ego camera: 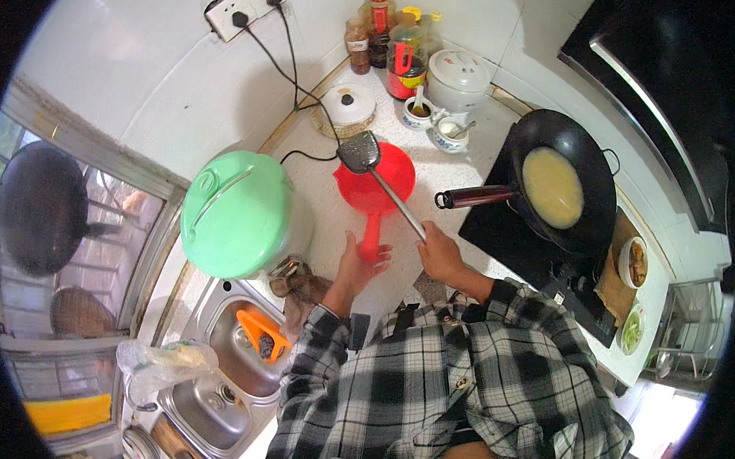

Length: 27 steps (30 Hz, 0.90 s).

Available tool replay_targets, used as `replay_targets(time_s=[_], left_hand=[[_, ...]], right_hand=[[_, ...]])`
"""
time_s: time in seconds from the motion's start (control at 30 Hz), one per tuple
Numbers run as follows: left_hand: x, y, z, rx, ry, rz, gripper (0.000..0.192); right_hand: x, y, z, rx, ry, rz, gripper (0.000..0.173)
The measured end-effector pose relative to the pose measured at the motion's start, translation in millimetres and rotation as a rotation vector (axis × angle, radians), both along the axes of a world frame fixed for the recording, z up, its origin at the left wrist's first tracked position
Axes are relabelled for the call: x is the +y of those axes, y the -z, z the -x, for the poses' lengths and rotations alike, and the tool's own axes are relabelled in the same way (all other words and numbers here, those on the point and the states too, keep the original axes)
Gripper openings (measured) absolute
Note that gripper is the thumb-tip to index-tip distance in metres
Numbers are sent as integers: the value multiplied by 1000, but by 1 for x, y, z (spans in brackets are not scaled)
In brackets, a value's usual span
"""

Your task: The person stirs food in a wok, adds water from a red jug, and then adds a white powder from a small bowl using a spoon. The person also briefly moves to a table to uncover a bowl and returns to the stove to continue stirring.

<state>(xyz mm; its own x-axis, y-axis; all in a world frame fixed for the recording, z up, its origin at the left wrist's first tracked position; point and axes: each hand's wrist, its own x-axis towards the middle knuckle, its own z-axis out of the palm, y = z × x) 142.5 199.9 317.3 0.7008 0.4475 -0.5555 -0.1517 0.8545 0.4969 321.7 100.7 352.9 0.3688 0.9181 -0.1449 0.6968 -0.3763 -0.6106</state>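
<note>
My right hand [442,254] is closed around the handle of a metal wok spatula [397,200], whose blade lies over the rim of a red plastic water scoop [381,189]. At the scoop's handle is my left hand [360,267], thumb raised and fingers spread around or under it; whether it bears the scoop's weight is unclear. To the right, a black wok [596,182] sits on the black cooktop [487,221], with pale yellow liquid [552,187] in it. Its dark red-brown handle [480,196] points towards the scoop.
At left stand a green-lidded container [238,217] and a double steel sink [228,358] with an orange strainer [261,335]. Bottles [406,65], small seasoning pots [450,133] and a white lidded pot [458,78] stand at the back. Food bowls [633,262] are at right. Black cords [296,85] hang by the wall.
</note>
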Motion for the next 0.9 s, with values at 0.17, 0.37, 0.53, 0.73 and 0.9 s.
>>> replay_targets(time_s=[0.17, 0.37, 0.53, 0.73, 0.9], left_hand=[[-8, 6, 7, -10, -31, -10, 74], [-22, 8, 17, 35, -64, 31, 74], [-59, 6, 40, 147, -114, -66, 64], [-154, 36, 84, 336, -80, -92, 47], [-226, 57, 106, 551, -1, -231, 57]], right_hand=[[0, 8, 2, 220, -32, -7, 54], [-14, 13, -15, 497, 67, -5, 71], [-56, 19, -54, 621, 272, -148, 58], [-127, 34, -72, 972, 134, 158, 31], [-125, 82, -61, 977, -82, 243, 19]])
